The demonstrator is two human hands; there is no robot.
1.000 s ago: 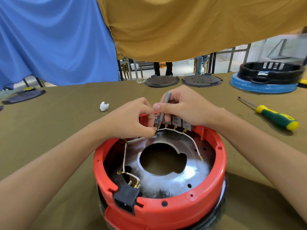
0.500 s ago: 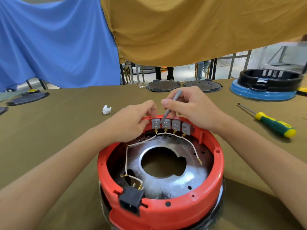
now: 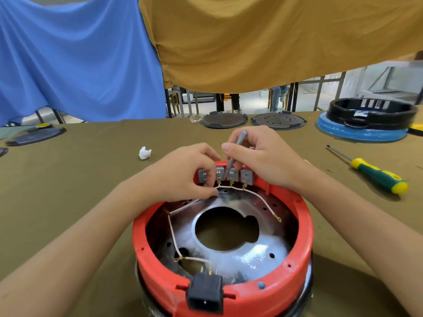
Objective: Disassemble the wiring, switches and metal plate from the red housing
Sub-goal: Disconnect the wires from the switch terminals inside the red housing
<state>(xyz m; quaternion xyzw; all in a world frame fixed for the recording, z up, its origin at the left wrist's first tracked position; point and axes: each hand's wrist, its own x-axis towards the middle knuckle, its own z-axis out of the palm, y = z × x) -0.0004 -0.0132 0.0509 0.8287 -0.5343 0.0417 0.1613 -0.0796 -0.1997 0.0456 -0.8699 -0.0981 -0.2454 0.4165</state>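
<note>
Over the round red housing (image 3: 229, 291), hands pinch: left (image 3: 183, 177) grey switch (image 3: 202, 175) (boxy), right (image 3: 263, 156) slim rod (image 3: 234, 154).

A yellow-and-green screwdriver (image 3: 375, 174) lies on the olive-covered table (image 3: 68, 179) — a crumpled white scrap (image 3: 144, 153) well apart.

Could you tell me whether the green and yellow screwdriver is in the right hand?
No, the screwdriver lies on the table while the right hand holds a thin grey tool.
</note>
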